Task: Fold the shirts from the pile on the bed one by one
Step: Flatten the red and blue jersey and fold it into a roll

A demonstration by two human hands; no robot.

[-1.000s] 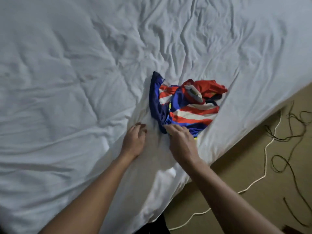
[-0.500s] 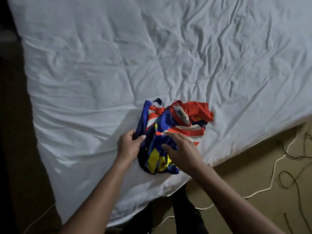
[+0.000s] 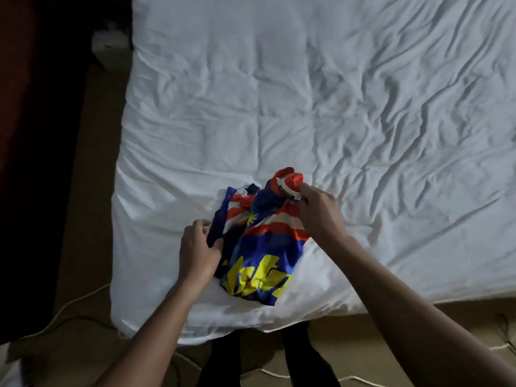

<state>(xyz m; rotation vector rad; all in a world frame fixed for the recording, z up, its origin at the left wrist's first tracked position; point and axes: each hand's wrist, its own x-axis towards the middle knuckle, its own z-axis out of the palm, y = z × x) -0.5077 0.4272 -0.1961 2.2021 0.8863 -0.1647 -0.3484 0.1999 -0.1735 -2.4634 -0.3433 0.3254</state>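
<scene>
Head view: gripping the dark blue side edge of a crumpled red, white, blue and yellow striped jersey with the left hand, fingers curled round the cloth. Pinching the red-and-white collar at the far end with the right hand, fingertips closed on it. Resting the jersey on the white bed sheet, close to its near edge and left corner, bunched up and not yet spread flat.

Probably risking a lopsided spread by pulling from one side edge and the collar only, with the sleeves buried somewhere inside the bunch. Possibly dragging the loose, wrinkled sheet along with the cloth and rucking it up underneath. Also chancing a slide of the yellow lower end over the near edge onto the floor, with so little sheet left on that side. Seeing no further shirts here, so not judging the number left.
</scene>
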